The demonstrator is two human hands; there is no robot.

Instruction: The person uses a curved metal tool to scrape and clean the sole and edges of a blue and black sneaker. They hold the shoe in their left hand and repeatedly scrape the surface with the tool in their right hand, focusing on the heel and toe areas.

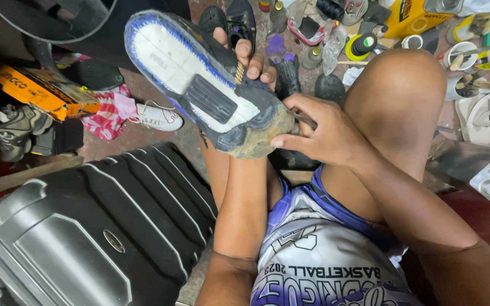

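A dark shoe (199, 79) is held sole-up in front of me, its white and grey sole edged with blue stitching and its toe end worn and brownish. My left hand (245, 54) grips the shoe from behind, fingers curled over its far edge. My right hand (319, 133) is pinched on a thin dark tool (301, 119) pressed at the toe end of the sole. Most of the tool is hidden by the fingers. My bare knee (398, 96) rises to the right of the shoe.
A dark grey hard-shell suitcase (86, 226) lies at lower left. A white sneaker (157, 116), striped cloth and an orange box (41, 90) sit on the floor at left. Bottles, tins, a yellow can (418, 14) and sandals crowd the floor at top right.
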